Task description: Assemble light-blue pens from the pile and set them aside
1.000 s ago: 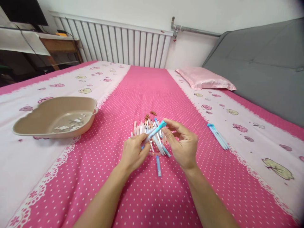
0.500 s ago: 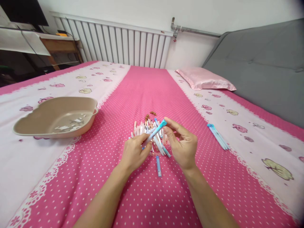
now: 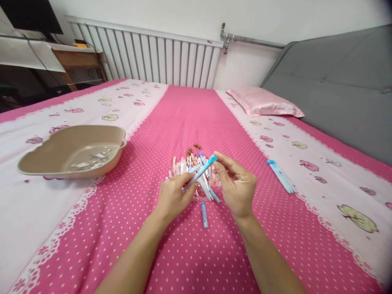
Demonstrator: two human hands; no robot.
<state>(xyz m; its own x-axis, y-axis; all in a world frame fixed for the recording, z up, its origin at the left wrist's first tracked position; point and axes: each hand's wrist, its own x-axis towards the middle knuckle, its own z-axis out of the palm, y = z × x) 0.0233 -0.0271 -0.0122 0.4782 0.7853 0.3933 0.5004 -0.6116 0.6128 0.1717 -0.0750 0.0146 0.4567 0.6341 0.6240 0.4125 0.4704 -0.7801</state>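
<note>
Both hands hold one light-blue pen (image 3: pixel 202 169) above a heap of pens (image 3: pixel 196 175) on the pink dotted bedsheet (image 3: pixel 190 118). My left hand (image 3: pixel 172 197) pinches the pen's lower end between thumb and fingers. My right hand (image 3: pixel 238 187) pinches its upper capped end with thumb and forefinger. The heap holds several pink, white and blue pens, partly hidden behind my fingers. One blue pen (image 3: pixel 204 214) lies alone just in front of the heap, between my wrists.
A beige plastic basin (image 3: pixel 36 159) with paper scraps stands at the left. A few blue pens (image 3: pixel 281 175) lie side by side at the right. A pink pillow (image 3: pixel 265 102), a grey headboard (image 3: pixel 337 85) and a white radiator (image 3: pixel 147 53) lie beyond.
My right hand has shifted slightly right and its fingers have closed a little more on the pen's cap end. The left hand stays nearly still.
</note>
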